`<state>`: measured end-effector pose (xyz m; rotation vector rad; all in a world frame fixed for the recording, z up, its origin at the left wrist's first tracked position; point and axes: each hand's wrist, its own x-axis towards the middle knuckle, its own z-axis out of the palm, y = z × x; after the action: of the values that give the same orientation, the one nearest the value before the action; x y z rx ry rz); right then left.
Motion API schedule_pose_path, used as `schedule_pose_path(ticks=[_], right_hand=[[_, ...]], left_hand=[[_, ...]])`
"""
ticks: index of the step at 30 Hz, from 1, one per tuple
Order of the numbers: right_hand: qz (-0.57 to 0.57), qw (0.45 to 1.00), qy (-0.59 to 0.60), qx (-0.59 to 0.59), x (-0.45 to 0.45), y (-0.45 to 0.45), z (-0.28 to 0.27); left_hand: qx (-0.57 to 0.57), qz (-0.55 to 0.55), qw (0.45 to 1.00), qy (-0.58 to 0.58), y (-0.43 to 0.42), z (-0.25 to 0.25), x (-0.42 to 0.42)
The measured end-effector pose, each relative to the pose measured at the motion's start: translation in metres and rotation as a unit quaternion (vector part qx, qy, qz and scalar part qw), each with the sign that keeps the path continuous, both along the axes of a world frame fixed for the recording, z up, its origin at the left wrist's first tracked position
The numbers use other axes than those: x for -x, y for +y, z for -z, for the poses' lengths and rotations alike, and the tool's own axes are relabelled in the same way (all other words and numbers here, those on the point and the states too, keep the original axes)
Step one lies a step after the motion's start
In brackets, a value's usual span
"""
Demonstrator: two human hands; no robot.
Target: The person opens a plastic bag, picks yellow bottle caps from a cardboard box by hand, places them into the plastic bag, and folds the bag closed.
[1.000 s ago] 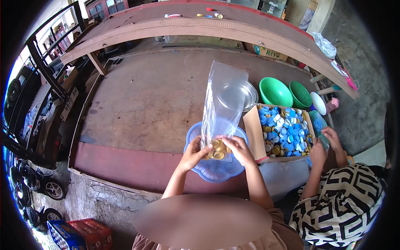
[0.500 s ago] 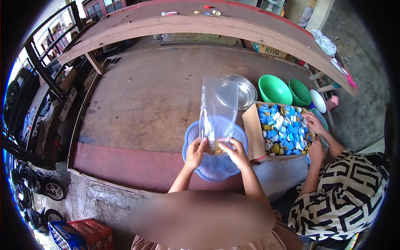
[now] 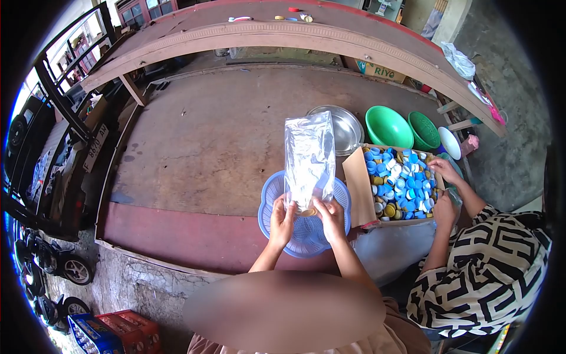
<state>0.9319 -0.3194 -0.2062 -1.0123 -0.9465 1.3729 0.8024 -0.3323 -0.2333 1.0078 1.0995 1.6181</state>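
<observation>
A clear plastic bag [image 3: 309, 156] stretches upward between my hands, with a few yellowish caps [image 3: 306, 211] showing at its bottom end. My left hand [image 3: 282, 221] pinches the bag's lower left corner, thumb on top. On the lower right corner, my right hand [image 3: 330, 219] grips it the same way. Both hands are over a blue plastic basket [image 3: 271, 203], whose perforated bottom shows beneath them. The bag's far end lies in front of a round metal tray [image 3: 349, 127].
At right, a cardboard box [image 3: 357, 183] holds many blue, white and yellow bottle caps [image 3: 404, 183]. A co-worker's hand [image 3: 446, 170] reaches into it. Green bowls [image 3: 389, 127] stand behind the box. A raised wooden shelf [image 3: 259, 38] crosses the table's far side.
The bag has flattened and tilted, so its face now catches the light. My hands have shifted slightly, the right one lower and leftward. The co-worker's lower hand moved a little up.
</observation>
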Motion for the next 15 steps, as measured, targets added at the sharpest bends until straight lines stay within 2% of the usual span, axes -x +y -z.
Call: schedule_pose_path(ticks=[2, 5, 8, 9, 13, 15], right_hand=[[0.006, 1.0, 0.001, -0.019, 0.003, 0.0, -0.002], [0.027, 0.999, 0.03, 0.003, 0.008, -0.002, -0.006], [0.046, 0.997, -0.002, 0.07, 0.003, 0.003, 0.0], [0.027, 0.994, -0.002, 0.111, 0.006, -0.002, -0.022], [0.051, 0.993, -0.016, 0.105, 0.006, -0.008, -0.025], [0.076, 0.993, -0.049, 0.071, 0.006, -0.009, -0.017]], left_hand=[[0.053, 0.039, 0.993, -0.095, -0.002, -0.007, 0.0], [0.005, 0.021, 0.998, -0.058, -0.002, -0.009, 0.0], [-0.057, -0.053, 0.995, 0.061, -0.011, -0.023, -0.004], [-0.098, -0.059, 0.988, 0.1, -0.011, -0.024, -0.003], [-0.077, 0.0, 0.994, -0.074, -0.008, -0.028, 0.0], [-0.027, 0.034, 0.994, -0.099, -0.003, -0.025, 0.002]])
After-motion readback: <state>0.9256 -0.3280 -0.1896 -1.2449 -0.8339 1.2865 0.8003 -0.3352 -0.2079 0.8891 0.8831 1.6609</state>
